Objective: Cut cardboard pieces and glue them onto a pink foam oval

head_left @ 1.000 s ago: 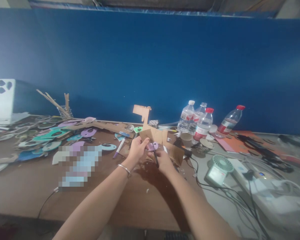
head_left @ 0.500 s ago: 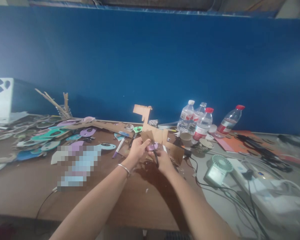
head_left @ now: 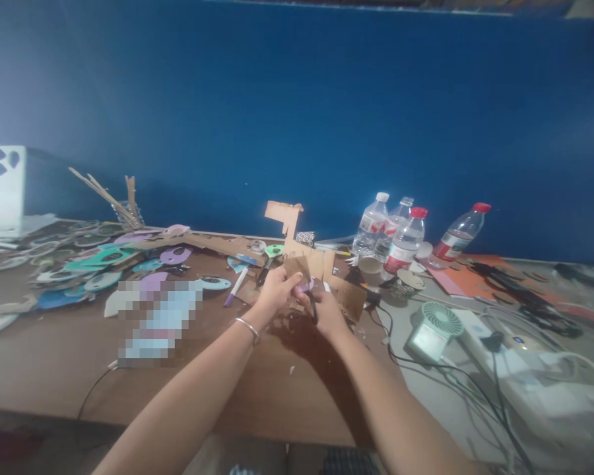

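Observation:
My left hand (head_left: 273, 293) pinches a small brown cardboard piece (head_left: 297, 268) and holds it up over the brown table (head_left: 54, 369). A silver bangle (head_left: 248, 328) sits on that wrist. Close beside it, my right hand (head_left: 325, 311) is closed round dark-handled scissors (head_left: 313, 309), whose blades meet the cardboard next to a small purple scrap (head_left: 304, 285). Both hands hover just in front of a cardboard construction (head_left: 315, 261) with a raised arm (head_left: 283, 216).
Coloured oval cut-outs (head_left: 89, 264) cover the table's left side, with a purple marker (head_left: 236, 287) nearby. Several water bottles (head_left: 404, 241) stand at the back right. A mint desk fan (head_left: 433, 328), black cables (head_left: 455, 386) and white devices (head_left: 539, 379) crowd the right.
The view has tilted slightly, so everything sits a little differently in frame. My hands stay together on the cardboard, having drifted slightly up and to the right.

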### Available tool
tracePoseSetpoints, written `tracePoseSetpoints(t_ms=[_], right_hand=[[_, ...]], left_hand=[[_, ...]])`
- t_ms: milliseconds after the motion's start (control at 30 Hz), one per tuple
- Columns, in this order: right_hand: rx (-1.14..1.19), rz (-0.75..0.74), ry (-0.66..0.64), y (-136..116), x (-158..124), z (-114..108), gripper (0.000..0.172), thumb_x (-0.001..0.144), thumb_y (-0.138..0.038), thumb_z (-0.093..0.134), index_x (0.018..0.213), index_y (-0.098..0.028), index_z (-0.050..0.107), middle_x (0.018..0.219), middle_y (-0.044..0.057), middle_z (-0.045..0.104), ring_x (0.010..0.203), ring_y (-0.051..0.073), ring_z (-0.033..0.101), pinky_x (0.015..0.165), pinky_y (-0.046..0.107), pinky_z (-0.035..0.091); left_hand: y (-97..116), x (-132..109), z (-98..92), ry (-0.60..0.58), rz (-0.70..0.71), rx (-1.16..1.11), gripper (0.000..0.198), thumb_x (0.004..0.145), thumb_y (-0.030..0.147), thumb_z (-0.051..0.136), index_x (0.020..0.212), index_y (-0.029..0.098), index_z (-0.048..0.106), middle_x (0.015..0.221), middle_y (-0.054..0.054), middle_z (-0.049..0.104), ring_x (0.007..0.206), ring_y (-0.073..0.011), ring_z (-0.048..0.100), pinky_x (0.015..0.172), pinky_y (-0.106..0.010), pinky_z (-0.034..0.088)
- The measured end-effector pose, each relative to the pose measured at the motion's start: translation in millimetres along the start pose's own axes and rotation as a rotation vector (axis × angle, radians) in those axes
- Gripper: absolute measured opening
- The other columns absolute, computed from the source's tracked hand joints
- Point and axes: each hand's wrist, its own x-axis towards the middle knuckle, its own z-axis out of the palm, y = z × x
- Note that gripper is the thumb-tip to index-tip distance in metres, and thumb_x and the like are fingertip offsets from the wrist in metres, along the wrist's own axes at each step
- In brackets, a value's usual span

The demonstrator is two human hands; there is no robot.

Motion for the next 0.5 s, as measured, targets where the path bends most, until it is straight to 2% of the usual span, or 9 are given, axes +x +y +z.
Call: tracePoseSetpoints(t_ms=[133,300,500], right_hand=[[-0.027,0.048,0.026,-0.4,0.0,-0.8,0.045,0.074,-0.053,0.05,0.055,-0.012,0.058,0.049,-0.002,0.043,0.051,0.011,0.041,0.049,0.022,0.029],[0.064,-0.09,0.004,-8.1,0.5,-5.1,0.035,0.076,-0.043,0.051,0.065,-0.012,0.064,0.059,0.001,0.056,0.059,0.014,0.049,0.056,0.022,0.035],[0.044,0.006,0.041,-4.5,0.1,-1.9,0.041,0.075,-0.049,0.051,0.061,-0.012,0.061,0.053,0.0,0.05,0.054,0.013,0.044,0.053,0.023,0.033]], left_hand=[[3.0,-1.6,1.1,-0.01,-0.023,-0.008,0.028,0.07,0.035,0.058,0.055,0.015,0.045,0.04,0.004,0.05,0.033,-0.0049,0.038,0.037,-0.018,0.025],[7.3,-5.7,6.4,-0.097,-0.064,-0.062,0.024,0.069,0.032,0.059,0.058,0.015,0.047,0.04,0.006,0.046,0.032,-0.004,0.035,0.035,-0.018,0.024],[-1.8,-0.8,5.2,-0.076,-0.047,-0.073,0.025,0.07,0.036,0.058,0.062,0.015,0.047,0.044,0.005,0.047,0.034,-0.0044,0.036,0.037,-0.017,0.025]])
